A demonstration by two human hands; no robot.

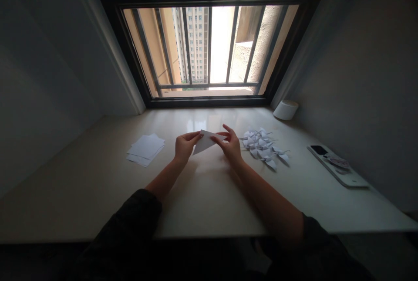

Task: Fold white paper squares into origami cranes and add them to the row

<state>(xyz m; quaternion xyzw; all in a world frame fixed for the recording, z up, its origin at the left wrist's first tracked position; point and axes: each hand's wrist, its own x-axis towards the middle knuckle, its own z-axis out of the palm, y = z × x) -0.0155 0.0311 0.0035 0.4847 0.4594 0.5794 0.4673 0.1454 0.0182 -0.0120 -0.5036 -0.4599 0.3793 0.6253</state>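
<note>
A folded white paper sheet (206, 140) hangs just above the pale table (209, 198), held between both hands. My left hand (184, 146) pinches its left corner with fingers closed. My right hand (230, 144) grips its right side between thumb and forefinger, the other fingers spread upward. A small stack of flat white sheets (145, 149) lies to the left of my left hand. A heap of several folded paper cranes (263, 147) lies to the right of my right hand.
A white round container (285, 109) stands at the back right by the wall. A phone (339, 165) in a light case lies at the right. A barred window (209, 50) spans the back; walls close in left and right.
</note>
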